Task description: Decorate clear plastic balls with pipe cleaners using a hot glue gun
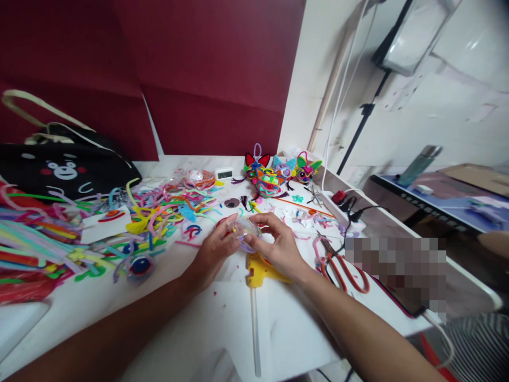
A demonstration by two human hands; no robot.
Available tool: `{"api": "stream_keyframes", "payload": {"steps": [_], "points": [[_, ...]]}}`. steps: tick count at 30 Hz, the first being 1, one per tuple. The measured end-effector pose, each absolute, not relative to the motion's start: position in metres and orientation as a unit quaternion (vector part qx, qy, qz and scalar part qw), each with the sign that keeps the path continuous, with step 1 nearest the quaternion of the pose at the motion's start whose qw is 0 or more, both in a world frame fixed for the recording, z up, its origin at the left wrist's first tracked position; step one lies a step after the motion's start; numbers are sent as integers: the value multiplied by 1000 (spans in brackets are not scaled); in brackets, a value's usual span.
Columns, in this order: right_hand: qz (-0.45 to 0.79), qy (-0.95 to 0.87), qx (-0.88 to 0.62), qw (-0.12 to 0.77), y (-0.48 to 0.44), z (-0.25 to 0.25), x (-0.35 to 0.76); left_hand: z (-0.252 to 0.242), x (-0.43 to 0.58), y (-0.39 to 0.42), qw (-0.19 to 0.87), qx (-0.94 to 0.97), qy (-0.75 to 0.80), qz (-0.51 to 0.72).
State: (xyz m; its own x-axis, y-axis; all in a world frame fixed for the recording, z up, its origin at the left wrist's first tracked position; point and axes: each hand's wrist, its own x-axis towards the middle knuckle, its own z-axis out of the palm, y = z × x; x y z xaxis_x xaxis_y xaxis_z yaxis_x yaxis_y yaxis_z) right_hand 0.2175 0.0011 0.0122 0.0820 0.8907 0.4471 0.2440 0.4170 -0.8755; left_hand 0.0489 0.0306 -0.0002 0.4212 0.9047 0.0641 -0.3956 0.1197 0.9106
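Observation:
Both my hands meet near the middle of the white table. My left hand and my right hand are closed around a small clear round shell with a lilac pipe-cleaner loop at its lower edge. A yellow glue gun with a white glue stick lies just under my right hand. Red-handled scissors lie to the right of that hand.
A heap of coloured pipe cleaners covers the left of the table, beside a black bag. Finished pipe-cleaner masks stand at the back, near a small white clock. Cables and a red plug run along the right edge.

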Motion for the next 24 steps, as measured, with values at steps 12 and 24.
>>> {"api": "stream_keyframes", "payload": {"steps": [12, 24], "points": [[287, -612, -460, 576, 1, 13, 219, -2, 46, 32, 692, 489, 287, 447], [324, -580, -471, 580, 2, 12, 217, -4, 47, 35, 667, 493, 305, 467]]}}
